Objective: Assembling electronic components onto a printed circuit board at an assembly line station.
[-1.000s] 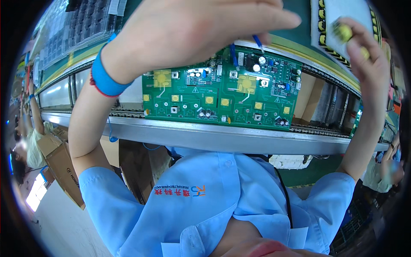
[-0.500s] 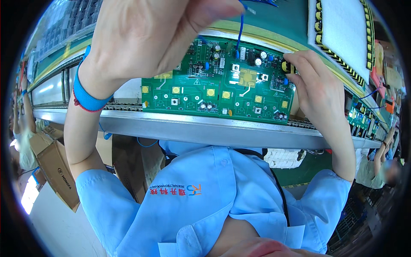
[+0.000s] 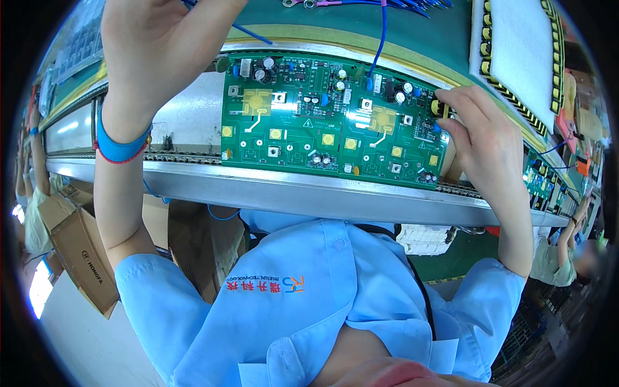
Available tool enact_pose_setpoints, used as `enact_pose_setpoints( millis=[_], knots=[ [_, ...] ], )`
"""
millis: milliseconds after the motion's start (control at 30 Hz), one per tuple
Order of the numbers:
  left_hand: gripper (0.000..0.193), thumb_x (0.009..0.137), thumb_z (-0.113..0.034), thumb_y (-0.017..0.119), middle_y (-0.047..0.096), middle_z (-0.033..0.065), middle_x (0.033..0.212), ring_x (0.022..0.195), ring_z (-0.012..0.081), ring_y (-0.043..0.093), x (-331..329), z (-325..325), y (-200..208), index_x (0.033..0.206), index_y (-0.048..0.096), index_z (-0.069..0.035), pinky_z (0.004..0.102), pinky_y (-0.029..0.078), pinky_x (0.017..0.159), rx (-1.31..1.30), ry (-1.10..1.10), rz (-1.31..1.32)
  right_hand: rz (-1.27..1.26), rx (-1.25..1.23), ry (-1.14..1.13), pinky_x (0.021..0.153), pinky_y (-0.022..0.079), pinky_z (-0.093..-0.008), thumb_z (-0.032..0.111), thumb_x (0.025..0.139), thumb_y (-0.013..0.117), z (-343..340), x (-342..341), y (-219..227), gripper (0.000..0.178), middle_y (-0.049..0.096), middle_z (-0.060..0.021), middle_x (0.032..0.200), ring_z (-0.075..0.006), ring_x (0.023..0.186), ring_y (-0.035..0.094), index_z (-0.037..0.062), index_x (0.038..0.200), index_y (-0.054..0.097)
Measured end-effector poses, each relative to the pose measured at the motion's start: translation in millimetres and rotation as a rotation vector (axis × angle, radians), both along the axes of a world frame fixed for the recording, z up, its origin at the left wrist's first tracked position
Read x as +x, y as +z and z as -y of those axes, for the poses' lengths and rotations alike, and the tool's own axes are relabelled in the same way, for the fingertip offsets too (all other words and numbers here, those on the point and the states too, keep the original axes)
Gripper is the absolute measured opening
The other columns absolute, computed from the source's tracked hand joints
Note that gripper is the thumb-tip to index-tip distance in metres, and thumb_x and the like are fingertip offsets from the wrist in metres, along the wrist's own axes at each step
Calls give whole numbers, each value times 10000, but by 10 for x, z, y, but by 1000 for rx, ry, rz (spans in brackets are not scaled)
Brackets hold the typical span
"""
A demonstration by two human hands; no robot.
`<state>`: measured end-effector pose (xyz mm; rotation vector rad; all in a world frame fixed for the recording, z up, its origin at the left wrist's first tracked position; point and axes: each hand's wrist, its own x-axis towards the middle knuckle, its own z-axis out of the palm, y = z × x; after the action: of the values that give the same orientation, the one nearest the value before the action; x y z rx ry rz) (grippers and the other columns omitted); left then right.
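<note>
Here the right hand fingers a flat, glossy green circuit board.

The one view comes from a fisheye camera worn on the person's head, looking steeply down past the chest of the blue shirt onto the conveyor rail. It sits very close to the green circuit board. Straight edges bow toward the dark rim.

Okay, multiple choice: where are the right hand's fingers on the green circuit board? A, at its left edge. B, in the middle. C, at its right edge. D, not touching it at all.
C: the right hand has its fingers pressed at the right edge of the green circuit board.
</note>
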<state>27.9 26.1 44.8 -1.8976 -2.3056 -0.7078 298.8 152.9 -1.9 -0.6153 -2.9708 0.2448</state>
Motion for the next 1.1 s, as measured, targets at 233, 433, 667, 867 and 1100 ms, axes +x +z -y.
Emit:
enact_pose_setpoints(
  millis=[233,433,667,867,1100],
  knots=[
    [125,873,-151,717,604,24,746,602,103,468,-265,-82,-4,880,649,-46,239,398,587,238,-417,-187,-15,-110,4,636,507,-353,96,805,705,-28,-12,64,243,635,-72,969,-268,781,642,67,1046,683],
    [122,885,-153,704,608,29,752,624,99,499,-16,-379,39,894,656,-41,230,416,581,300,-509,-1,-227,-501,-33,722,467,-236,123,902,641,-239,-344,404,338,634,-59,972,-115,849,594,57,1233,642],
    [110,887,-141,696,614,33,757,639,102,516,309,-718,101,907,664,-38,228,422,582,387,-539,31,-22,-839,-20,648,483,-243,256,910,644,-102,-1007,95,275,640,-36,816,-89,713,581,9,1025,677],
    [103,889,-131,689,620,36,762,652,105,531,532,-795,199,919,670,-35,226,427,583,426,-540,121,-340,-987,-160,536,386,-209,285,937,595,-309,-1011,-338,293,604,-20,727,-70,621,530,2,927,670],
    [97,892,-120,681,626,40,767,667,108,548,407,-713,329,933,677,-32,225,433,583,495,-532,233,-417,-941,-27,496,325,-199,305,957,563,-741,-947,-226,316,587,-7,713,-54,582,495,13,905,671]
  ],
)
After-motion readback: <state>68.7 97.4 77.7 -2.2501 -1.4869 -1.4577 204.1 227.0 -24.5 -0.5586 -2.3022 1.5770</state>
